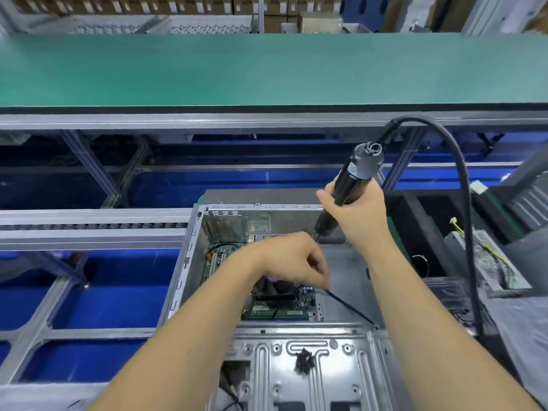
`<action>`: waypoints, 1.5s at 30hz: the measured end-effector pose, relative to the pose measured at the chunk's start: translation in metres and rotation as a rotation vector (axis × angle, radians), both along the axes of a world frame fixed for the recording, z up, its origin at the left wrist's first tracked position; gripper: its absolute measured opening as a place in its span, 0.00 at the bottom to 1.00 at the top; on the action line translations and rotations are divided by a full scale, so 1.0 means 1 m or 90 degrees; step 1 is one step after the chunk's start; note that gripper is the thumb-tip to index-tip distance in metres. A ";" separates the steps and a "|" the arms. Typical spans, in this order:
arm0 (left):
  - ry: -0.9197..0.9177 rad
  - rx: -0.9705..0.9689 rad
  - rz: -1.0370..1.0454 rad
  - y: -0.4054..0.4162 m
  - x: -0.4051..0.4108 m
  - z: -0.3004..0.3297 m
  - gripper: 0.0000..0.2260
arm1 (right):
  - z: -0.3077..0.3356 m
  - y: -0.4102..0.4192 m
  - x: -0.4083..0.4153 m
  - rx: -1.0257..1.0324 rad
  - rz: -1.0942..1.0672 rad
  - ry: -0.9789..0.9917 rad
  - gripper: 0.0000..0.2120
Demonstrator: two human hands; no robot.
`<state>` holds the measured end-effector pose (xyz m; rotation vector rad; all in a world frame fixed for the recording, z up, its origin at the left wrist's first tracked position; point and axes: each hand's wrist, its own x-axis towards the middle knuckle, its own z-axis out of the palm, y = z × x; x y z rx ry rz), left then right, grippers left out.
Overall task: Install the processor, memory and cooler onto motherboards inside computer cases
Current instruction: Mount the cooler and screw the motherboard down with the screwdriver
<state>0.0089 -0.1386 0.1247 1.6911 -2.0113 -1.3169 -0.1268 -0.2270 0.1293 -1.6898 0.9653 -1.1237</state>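
An open grey computer case (189, 262) lies in front of me with a green motherboard (216, 262) inside. My right hand (355, 215) grips a black electric screwdriver (353, 179), tip pointing down into the case behind my left hand. My left hand (290, 262) hovers over the board with fingers curled downward; what they hold is hidden. Below it sits a dark cooler (275, 289) and a memory stick (278, 314). A thin black cable (350, 308) runs from my left fingers toward the case's right edge.
A small pile of black screws (304, 361) lies on the case's metal drive bay plate (326, 366). The screwdriver's thick cord (465, 203) arcs to the right. A green conveyor belt (267, 69) runs across the back. Black foam trays (421, 221) and a power supply (486, 259) stand at right.
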 end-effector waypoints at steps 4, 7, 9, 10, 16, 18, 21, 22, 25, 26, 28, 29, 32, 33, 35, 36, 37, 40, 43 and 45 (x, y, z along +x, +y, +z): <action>-0.011 0.178 -0.215 0.030 -0.013 0.025 0.10 | -0.004 0.027 -0.015 -0.017 -0.060 -0.032 0.12; -0.037 0.167 -0.239 0.042 -0.018 0.023 0.13 | 0.002 0.041 -0.026 -0.033 -0.087 -0.049 0.12; -0.052 0.151 -0.214 0.046 -0.020 0.021 0.11 | 0.010 0.048 -0.032 -0.035 -0.096 -0.054 0.12; -0.060 0.147 -0.200 0.047 -0.021 0.020 0.10 | 0.014 0.051 -0.035 -0.037 -0.098 -0.056 0.12; -0.116 0.075 -0.175 0.055 -0.024 0.015 0.06 | 0.029 0.068 -0.045 -0.057 -0.117 -0.100 0.11; -0.126 0.057 -0.170 0.058 -0.025 0.013 0.04 | 0.034 0.072 -0.045 -0.067 -0.120 -0.108 0.10; -0.121 0.059 -0.169 0.059 -0.024 0.011 0.03 | 0.037 0.077 -0.046 -0.073 -0.119 -0.115 0.11; -0.116 0.062 -0.169 0.059 -0.023 0.011 0.03 | 0.038 0.078 -0.046 -0.072 -0.120 -0.119 0.11; -0.101 0.075 -0.159 0.059 -0.023 0.010 0.02 | 0.039 0.080 -0.048 -0.071 -0.126 -0.125 0.12; -0.100 0.079 -0.153 0.059 -0.023 0.010 0.02 | 0.039 0.081 -0.048 -0.069 -0.127 -0.126 0.12; -0.102 0.083 -0.146 0.058 -0.025 0.009 0.02 | 0.039 0.080 -0.049 -0.068 -0.129 -0.133 0.12; -0.102 0.081 -0.146 0.058 -0.025 0.009 0.03 | 0.039 0.080 -0.050 -0.069 -0.130 -0.137 0.12; -0.099 0.077 -0.134 0.057 -0.026 0.008 0.04 | 0.039 0.080 -0.052 -0.070 -0.138 -0.149 0.12; -0.094 0.074 -0.126 0.057 -0.026 0.007 0.04 | 0.039 0.080 -0.052 -0.069 -0.140 -0.152 0.12; -0.081 0.046 -0.117 0.056 -0.025 0.006 0.03 | 0.039 0.079 -0.053 -0.069 -0.141 -0.157 0.10; -0.067 0.024 -0.109 0.056 -0.023 0.006 0.03 | 0.040 0.079 -0.053 -0.072 -0.141 -0.161 0.09; -0.044 -0.001 -0.092 0.055 -0.020 0.005 0.02 | 0.040 0.079 -0.053 -0.073 -0.142 -0.163 0.09; 0.058 -0.072 0.058 0.052 -0.005 0.003 0.02 | 0.043 0.078 -0.052 -0.081 -0.142 -0.166 0.12; 0.105 -0.142 0.269 0.044 0.015 -0.011 0.05 | 0.050 0.078 -0.049 -0.086 -0.128 -0.184 0.15; 0.171 -0.140 0.411 0.039 0.023 -0.025 0.06 | 0.052 0.077 -0.043 -0.085 -0.114 -0.194 0.12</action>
